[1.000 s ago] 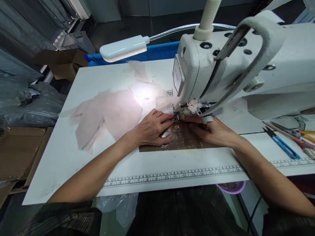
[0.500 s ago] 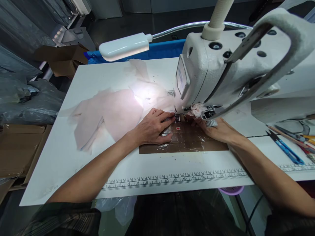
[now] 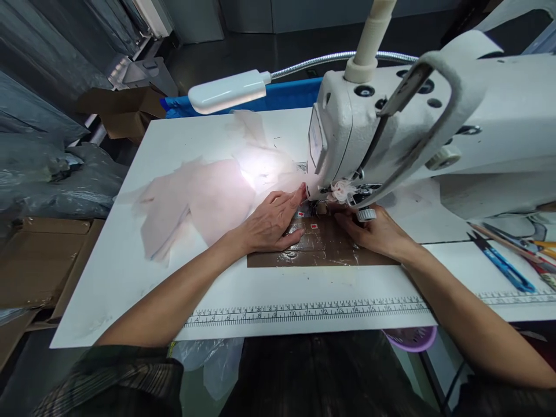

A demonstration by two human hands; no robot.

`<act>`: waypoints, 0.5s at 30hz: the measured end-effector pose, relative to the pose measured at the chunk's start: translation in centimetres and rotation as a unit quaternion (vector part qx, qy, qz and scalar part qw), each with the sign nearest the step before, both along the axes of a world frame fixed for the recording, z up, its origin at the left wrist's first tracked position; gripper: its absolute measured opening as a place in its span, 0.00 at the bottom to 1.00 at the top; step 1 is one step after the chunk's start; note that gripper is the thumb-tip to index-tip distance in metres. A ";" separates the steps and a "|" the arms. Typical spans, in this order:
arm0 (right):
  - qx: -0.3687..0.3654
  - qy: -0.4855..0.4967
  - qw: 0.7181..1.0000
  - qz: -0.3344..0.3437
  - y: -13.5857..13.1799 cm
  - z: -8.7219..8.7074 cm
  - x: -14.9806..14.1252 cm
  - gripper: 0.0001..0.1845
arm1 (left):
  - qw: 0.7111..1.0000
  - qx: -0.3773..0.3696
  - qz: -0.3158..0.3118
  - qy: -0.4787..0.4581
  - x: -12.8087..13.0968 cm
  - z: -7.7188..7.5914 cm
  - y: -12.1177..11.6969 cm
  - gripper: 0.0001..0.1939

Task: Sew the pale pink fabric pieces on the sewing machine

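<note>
Sheer pale pink fabric (image 3: 217, 194) lies spread to the left of the sewing machine (image 3: 343, 121). My left hand (image 3: 274, 219) rests flat beside the presser foot (image 3: 320, 208), fingers stretched out and thumb apart. Its fingertips touch the fabric's edge close to the machine head. To the right of the foot is my right hand (image 3: 369, 231), its thumb and fingertips drawn together; the machine partly hides them, and what they pinch cannot be made out. Beneath both hands sits a brown, tape-covered plate (image 3: 321, 258) with small red-and-white marks.
A white lamp (image 3: 228, 91) shines over the fabric. A ruler strip (image 3: 304, 313) runs along the front of the white table (image 3: 130, 278). Blue thread snips (image 3: 504, 263) and other tools lie at right. Cardboard boxes (image 3: 47, 260) stand at left.
My left fingers have straightened and slid slightly forward, uncovering another red mark on the plate. My right hand has shifted slightly. The camera view has also moved a little.
</note>
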State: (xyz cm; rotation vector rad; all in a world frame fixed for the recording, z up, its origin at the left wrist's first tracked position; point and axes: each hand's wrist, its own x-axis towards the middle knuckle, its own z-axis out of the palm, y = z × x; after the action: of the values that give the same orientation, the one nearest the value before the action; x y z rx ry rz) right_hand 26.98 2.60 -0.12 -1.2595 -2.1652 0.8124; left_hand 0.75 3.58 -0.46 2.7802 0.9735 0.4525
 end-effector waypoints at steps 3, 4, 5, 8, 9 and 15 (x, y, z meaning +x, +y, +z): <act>0.009 -0.015 1.000 0.000 0.0 -0.2 -0.3 0.12 | 0.999 -0.024 0.009 0.048 0.2 0.1 0.1 0.29; 0.014 -0.018 1.000 0.000 0.0 -0.2 -0.3 0.11 | 0.998 -0.025 0.022 0.059 0.2 0.1 0.0 0.29; 0.019 -0.018 1.000 0.000 0.0 -0.3 -0.4 0.11 | 0.997 -0.023 0.035 0.067 0.3 0.1 0.0 0.29; 0.038 -0.004 0.999 -0.006 0.0 -0.4 -0.5 0.10 | 0.995 -0.002 0.055 0.088 0.4 0.4 -0.3 0.30; 0.041 0.001 0.999 -0.009 0.0 -0.3 -0.5 0.10 | 0.994 0.008 0.052 0.098 0.4 0.7 -0.2 0.30; 0.015 0.014 1.000 0.001 0.1 0.1 -0.2 0.12 | 0.980 0.019 0.134 0.142 -0.2 4.5 4.1 0.21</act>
State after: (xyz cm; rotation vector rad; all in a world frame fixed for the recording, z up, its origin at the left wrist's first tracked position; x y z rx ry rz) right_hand 26.77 2.65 -0.05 -1.2254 -2.1480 0.7916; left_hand 0.57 7.66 4.03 2.8095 1.4272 0.1052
